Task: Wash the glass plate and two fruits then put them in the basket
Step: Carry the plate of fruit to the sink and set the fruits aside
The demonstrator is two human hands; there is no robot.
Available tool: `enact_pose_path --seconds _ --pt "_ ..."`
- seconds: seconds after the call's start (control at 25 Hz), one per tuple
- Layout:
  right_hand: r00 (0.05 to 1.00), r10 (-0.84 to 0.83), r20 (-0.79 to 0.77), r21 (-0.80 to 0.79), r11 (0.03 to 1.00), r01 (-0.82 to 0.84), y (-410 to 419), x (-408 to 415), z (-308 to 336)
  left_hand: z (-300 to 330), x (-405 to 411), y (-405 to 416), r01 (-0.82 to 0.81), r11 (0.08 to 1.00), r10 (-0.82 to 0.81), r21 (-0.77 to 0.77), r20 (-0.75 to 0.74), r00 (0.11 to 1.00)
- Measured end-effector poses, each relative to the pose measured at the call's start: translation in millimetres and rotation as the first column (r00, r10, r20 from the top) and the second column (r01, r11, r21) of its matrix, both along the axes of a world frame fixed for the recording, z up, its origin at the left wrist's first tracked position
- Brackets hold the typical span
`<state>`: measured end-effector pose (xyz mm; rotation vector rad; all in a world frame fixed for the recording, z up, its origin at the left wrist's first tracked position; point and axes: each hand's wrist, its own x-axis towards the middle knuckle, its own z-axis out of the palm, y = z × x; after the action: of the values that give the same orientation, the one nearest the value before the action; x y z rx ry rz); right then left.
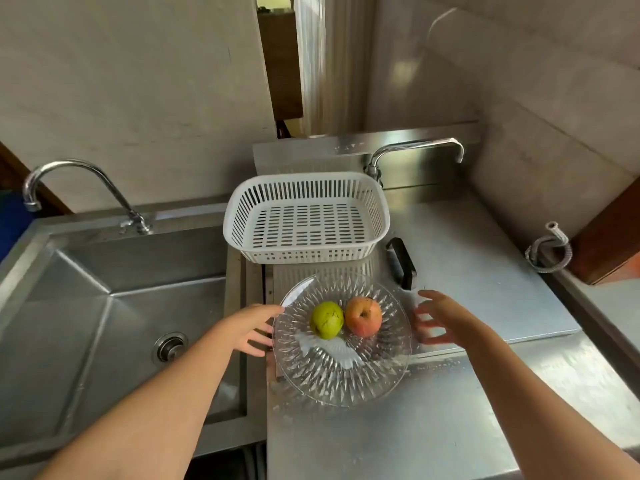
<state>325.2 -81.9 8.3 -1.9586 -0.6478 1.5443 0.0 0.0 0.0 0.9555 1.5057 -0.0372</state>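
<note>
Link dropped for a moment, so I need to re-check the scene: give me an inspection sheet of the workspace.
Surface: steel counter, wet patches near its front.
Job's things: glass plate on the counter, holding green fruit and red fruit side by side; white basket behind it, nothing inside.
Clutter: black object right of the basket.
Grippers: left hand open at the plate's left rim; right hand open by its right rim, contact unclear.
Cables: coiled metal hose, far right.
Surroundings: sink on the left, dry-looking; two taps, no water running.
</note>
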Motion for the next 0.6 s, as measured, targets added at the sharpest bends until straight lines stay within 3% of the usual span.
enact_pose_path --seconds 0.2,0.4,0.6 --pt "0.999 0.025 -0.036 0.009 1.0 -0.024 2.7 -14.4 -4.8 -7.5 2.9 -2.3 -0.235 0.97 0.241 -0.056 0.136 0.961" --pt "0.974 0.067 0.217 0.075 0.994 -0.085 -0.1 -35.9 -20.5 -9.2 -5.1 -10.0 -0.196 0.981 0.193 0.012 0.111 0.975" --pt "0.98 0.088 0.176 0.114 0.987 -0.109 -1.6 -46.5 -26.3 -5.7 -25.3 -25.2 -0.207 0.975 0.198 0.077 0.107 0.974"
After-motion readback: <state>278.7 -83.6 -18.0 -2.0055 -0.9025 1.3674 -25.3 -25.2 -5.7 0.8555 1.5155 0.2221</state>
